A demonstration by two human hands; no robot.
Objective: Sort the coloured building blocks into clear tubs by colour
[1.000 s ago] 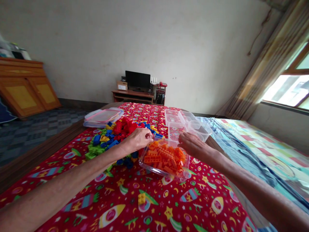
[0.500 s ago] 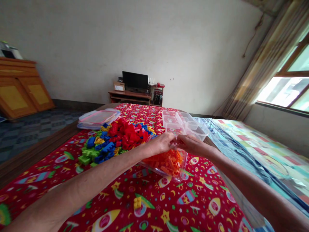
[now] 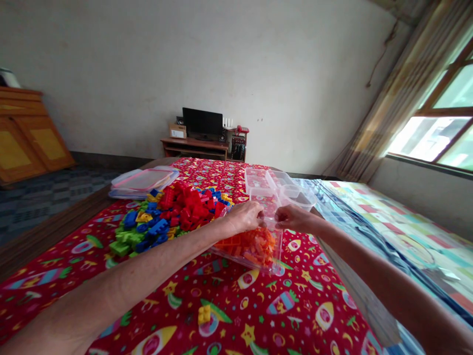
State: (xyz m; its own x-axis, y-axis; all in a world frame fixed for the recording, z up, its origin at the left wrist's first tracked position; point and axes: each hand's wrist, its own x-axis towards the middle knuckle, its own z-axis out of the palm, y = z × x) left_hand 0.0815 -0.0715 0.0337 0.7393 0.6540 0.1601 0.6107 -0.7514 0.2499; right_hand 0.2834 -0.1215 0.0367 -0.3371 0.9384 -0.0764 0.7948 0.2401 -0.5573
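Note:
A clear plastic bag (image 3: 278, 251) lies on the red patterned cloth with orange toy bricks (image 3: 260, 245) inside it. My left hand (image 3: 246, 216) is closed on the bag's far edge, fingers pinched. Close by on the right, my right hand (image 3: 293, 217) pinches the same edge, with a short stretch of plastic between the two. To the left is a heap of loose toy bricks: red ones (image 3: 190, 206) on top, blue ones (image 3: 158, 228) and green ones (image 3: 127, 240) lower down. One yellow brick (image 3: 204, 314) sits alone nearer me.
Clear plastic containers (image 3: 279, 180) stand beyond my hands. A stack of flat plastic pouches or lids (image 3: 144, 180) lies behind the heap at the left. The table edge (image 3: 364, 276) runs along the right, beside a bed (image 3: 406, 231) with a chequered cover.
My hands have drawn slightly apart along the bag's edge, the right one moving to the right. The whole view has shifted a little.

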